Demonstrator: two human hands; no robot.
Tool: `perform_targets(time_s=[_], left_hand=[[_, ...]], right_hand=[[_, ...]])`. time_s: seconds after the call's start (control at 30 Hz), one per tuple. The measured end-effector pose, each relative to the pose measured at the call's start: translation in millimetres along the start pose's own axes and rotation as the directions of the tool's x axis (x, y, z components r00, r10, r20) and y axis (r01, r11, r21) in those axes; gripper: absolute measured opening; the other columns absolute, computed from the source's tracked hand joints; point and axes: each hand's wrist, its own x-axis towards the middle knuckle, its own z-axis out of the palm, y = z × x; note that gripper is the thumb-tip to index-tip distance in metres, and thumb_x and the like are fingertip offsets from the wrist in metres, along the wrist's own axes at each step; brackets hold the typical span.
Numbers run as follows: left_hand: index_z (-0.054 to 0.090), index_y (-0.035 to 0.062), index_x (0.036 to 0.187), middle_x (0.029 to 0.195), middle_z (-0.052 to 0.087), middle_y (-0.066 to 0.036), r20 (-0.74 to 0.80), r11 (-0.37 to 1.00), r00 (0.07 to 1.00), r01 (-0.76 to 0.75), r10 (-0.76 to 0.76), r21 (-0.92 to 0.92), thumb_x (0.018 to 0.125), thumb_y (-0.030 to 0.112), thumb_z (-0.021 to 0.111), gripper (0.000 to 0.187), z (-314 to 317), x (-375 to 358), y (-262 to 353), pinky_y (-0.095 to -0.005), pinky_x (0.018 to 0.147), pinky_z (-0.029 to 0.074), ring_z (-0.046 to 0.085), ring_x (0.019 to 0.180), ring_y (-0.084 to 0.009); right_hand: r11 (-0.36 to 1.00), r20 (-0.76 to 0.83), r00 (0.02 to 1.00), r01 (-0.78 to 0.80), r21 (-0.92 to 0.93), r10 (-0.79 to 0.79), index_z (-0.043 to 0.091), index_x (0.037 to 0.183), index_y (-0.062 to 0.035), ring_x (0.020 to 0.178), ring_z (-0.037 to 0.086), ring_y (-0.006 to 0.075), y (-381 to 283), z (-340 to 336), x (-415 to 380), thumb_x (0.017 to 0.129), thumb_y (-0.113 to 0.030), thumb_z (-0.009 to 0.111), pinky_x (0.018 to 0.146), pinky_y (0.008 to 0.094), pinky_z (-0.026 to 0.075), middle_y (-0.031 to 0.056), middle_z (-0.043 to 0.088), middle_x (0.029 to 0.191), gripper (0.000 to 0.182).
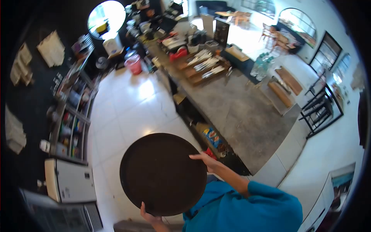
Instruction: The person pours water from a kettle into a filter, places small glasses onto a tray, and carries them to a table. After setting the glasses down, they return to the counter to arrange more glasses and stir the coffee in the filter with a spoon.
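A large round dark brown tray [162, 174] is held in front of the body, above the white tiled floor. My left hand [150, 217] grips its near rim at the bottom, thumb over the edge. On the right side of the rim, my right hand [208, 161] holds the tray with its thumb on top. The other fingers of both hands are hidden under the tray. Its upper face carries nothing that I can make out. Teal sleeves show beside the tray.
To the right runs a grey counter [232, 104] with a wooden cutlery box [201, 67], clear bottles [261, 65] and a wooden roll [280, 92]. Shelves [73, 123] and a white fridge [73, 181] line the left. A pink bucket [134, 65] stands ahead.
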Motion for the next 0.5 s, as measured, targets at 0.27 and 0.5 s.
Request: perform_targets(time_s=[0.27, 0.5], left_hand=[[0.038, -0.0018, 0.138, 0.13, 0.053, -0.018, 0.349, 0.751, 0.796, 0.189, -0.494, 0.633, 0.084, 0.0, 0.062, 0.059, 148.8, 214.6, -66.2, -0.0421, 0.101, 0.045, 0.053, 0.119, -0.0316], [0.045, -0.0063, 0.13, 0.124, 0.056, -0.025, 0.42, 0.393, 0.43, -0.154, -0.799, 0.907, 0.085, 0.019, 0.064, 0.055, 310.9, 232.6, -241.4, -0.0423, 0.099, 0.045, 0.054, 0.118, -0.0337]], right_hand=[[0.766, -0.747, 0.478, 0.64, -0.065, -0.462, 0.045, 0.137, -0.0011, 0.112, 0.057, 0.0236, 1.1, -67.1, -21.1, 0.093, -0.016, 0.058, 0.094, 0.0358, 0.047, 0.0142, 0.058, 0.123, 0.048], [0.912, -0.892, -0.416, 0.272, -0.307, -0.176, 0.06, 0.107, 0.0069, 0.104, 0.058, 0.0291, 11.8, -184.0, -57.2, 0.089, -0.028, 0.064, 0.094, 0.0382, 0.044, 0.019, 0.063, 0.111, 0.039]])
